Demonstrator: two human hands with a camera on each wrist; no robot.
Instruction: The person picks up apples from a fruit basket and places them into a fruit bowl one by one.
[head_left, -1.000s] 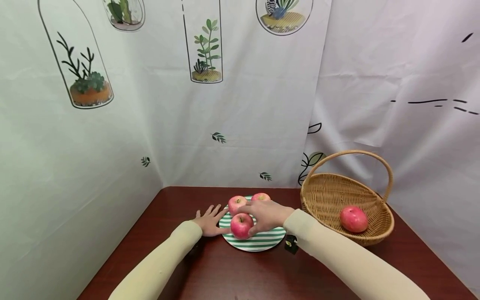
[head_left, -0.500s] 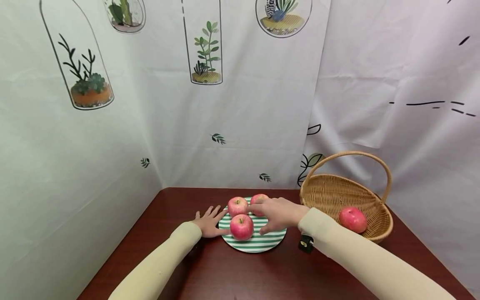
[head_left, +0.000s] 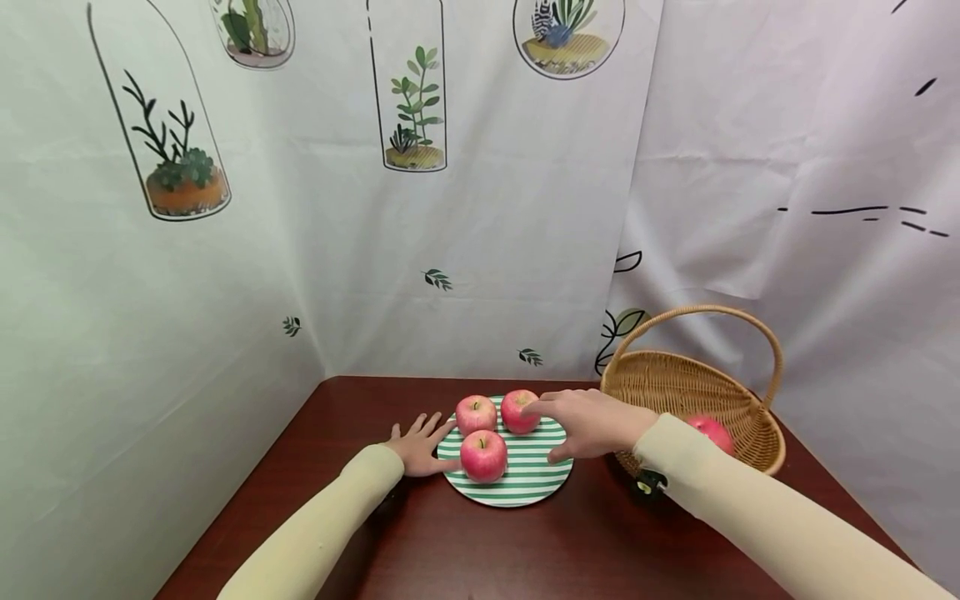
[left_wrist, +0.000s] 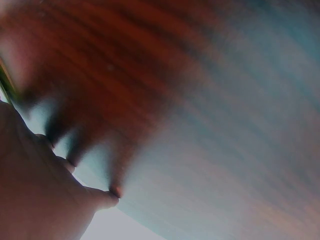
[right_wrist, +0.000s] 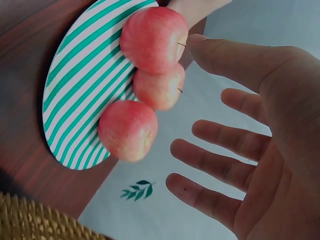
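Note:
Three red apples sit on a round green-and-white striped plate [head_left: 532, 481]: a front apple [head_left: 483, 457], a back-left apple [head_left: 476, 415] and a back-right apple [head_left: 519, 412]. My left hand [head_left: 422, 446] lies with spread fingers at the plate's left edge, its thumb close to the front apple. Over the plate's right side, my right hand [head_left: 596, 422] is held with parted fingers and nothing in it. The right wrist view shows that right hand [right_wrist: 285, 135] palm-on, apart from the apples. Blurred tabletop fills most of the left wrist view beside the left hand [left_wrist: 45, 185].
At the right stands a wicker basket [head_left: 667, 375] with a tall handle, holding a red fruit [head_left: 714, 433] partly hidden by the right sleeve. The dark red wooden table [head_left: 480, 554] meets patterned cloth walls [head_left: 375, 250] at the back and left.
My right hand has drawn back from the front apple towards the right, uncovering the back-right apple. The three apples and my left hand stay in place.

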